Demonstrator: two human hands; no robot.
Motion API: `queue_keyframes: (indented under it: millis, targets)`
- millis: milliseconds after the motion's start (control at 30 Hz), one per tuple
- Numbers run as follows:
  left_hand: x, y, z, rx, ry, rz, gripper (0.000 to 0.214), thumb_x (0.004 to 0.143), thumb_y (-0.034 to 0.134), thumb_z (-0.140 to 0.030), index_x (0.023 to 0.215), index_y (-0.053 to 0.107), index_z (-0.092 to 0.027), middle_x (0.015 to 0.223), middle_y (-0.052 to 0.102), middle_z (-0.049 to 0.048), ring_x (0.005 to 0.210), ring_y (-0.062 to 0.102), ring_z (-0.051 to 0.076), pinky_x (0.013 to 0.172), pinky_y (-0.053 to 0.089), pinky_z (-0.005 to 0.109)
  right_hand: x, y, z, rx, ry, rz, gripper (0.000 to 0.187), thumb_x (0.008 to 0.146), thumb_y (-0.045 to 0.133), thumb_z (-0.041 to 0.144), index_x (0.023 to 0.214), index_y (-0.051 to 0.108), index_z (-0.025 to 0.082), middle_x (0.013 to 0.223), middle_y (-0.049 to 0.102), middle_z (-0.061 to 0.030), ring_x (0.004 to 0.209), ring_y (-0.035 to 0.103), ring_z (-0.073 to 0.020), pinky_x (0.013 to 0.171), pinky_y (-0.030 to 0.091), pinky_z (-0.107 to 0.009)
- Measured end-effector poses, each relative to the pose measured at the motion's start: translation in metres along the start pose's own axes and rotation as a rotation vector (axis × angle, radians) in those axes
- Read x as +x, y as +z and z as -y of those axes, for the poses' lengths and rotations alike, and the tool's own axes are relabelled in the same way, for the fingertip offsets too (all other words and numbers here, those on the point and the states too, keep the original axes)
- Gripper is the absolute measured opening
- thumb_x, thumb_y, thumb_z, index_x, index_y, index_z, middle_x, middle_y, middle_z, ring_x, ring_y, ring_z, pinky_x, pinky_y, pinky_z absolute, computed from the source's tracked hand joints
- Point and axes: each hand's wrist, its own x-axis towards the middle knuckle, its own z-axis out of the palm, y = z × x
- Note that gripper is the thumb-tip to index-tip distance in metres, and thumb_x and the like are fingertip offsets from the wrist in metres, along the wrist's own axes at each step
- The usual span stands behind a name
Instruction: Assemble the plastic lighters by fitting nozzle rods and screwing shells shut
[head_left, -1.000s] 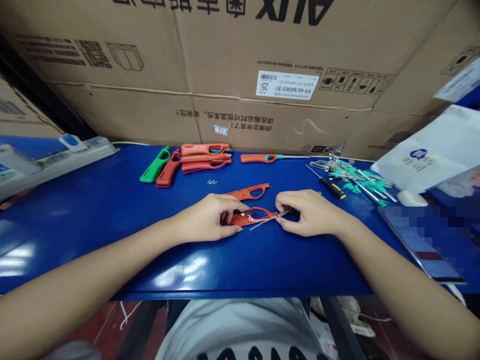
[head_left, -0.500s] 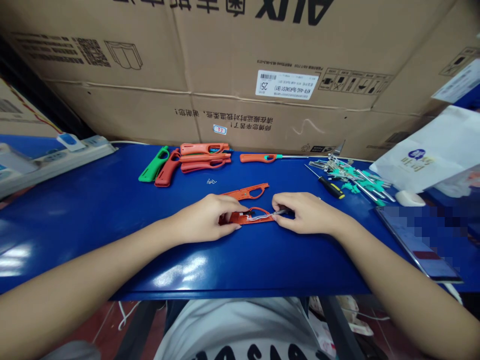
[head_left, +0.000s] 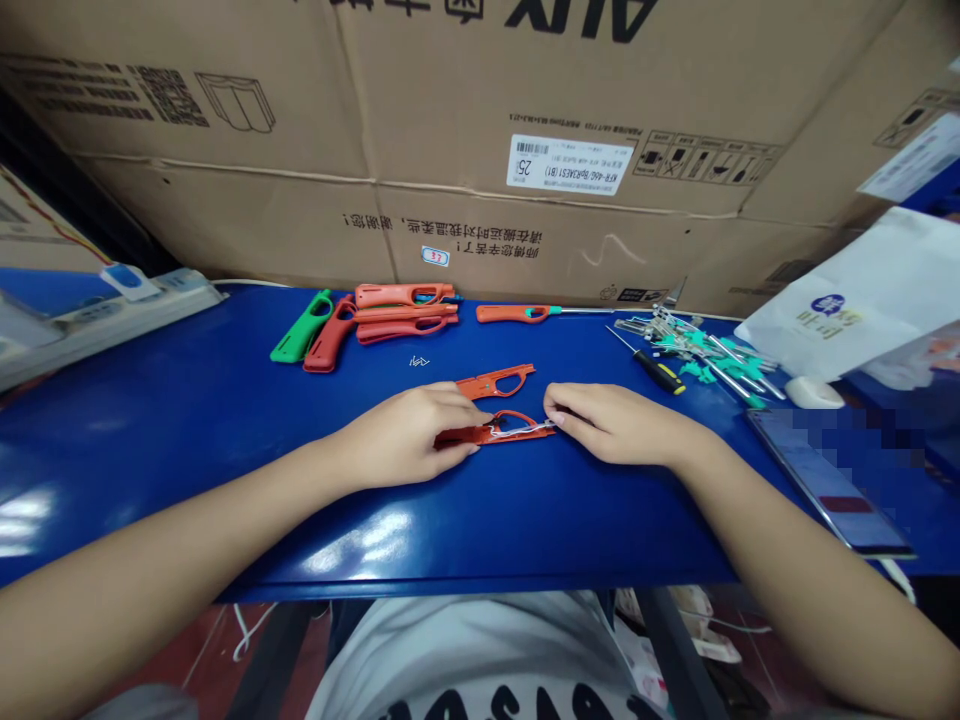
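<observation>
From my remote station, I have the left hand (head_left: 412, 435) with fingers grasping the wide handle end of an orange plastic lighter half-shell (head_left: 517, 438), which lies on the glossy blue counter (head_left: 375, 545) between my hands. A thin white wire (head_left: 519, 432) runs along it. My right hand (head_left: 619, 425) has its thumb and forefinger drawn together at the narrow end, by the wire's tip; I cannot tell whether they grasp it. A second orange plastic half-shell (head_left: 480, 387) lies just beyond the first, and a black-and-yellow-handled screwdriver (head_left: 661, 374) rests farther off, beyond my right hand.
</observation>
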Motion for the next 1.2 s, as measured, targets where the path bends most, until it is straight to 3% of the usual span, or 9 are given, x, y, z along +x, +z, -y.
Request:
queue_keyframes:
  millis: [267,867,1200]
  targets:
    - [0.0015,-0.0012,-0.0011,-0.002,0.003,0.0,0.033,0.094,0.062,-0.013,0.124,0.072,-0.017,0.12,0.077,0.0053,0.104,0.067,0.022,0.095,0.051,0.036,-0.0007,0.0031,-0.0028,0.013,0.038,-0.012,0.011,0.101,0.047,0.027,0.092,0.05,0.022,0.092,0.064,-0.0029,0.077,0.055,-0.0175,0.067,0.034,-0.028]
    - [0.002,-0.0004,-0.0012,-0.006,0.013,-0.018,0.032,0.093,0.062,-0.011,0.122,0.073,-0.018,0.119,0.077,0.0049,0.104,0.068,0.022,0.096,0.052,0.036,-0.0007,0.0014,-0.004,-0.02,0.001,-0.119,0.016,0.098,0.061,0.026,0.086,0.071,0.02,0.089,0.072,-0.0024,0.079,0.064,-0.0162,0.069,0.037,-0.027]
    - [0.0021,0.0009,-0.0021,-0.013,0.015,-0.017,0.033,0.093,0.062,-0.012,0.124,0.073,-0.02,0.122,0.076,0.0058,0.106,0.068,0.023,0.097,0.054,0.037,-0.0008,-0.0001,-0.003,-0.038,0.007,-0.107,0.017,0.098,0.063,0.027,0.085,0.072,0.02,0.099,0.07,-0.0037,0.083,0.063,-0.0169,0.073,0.041,-0.029]
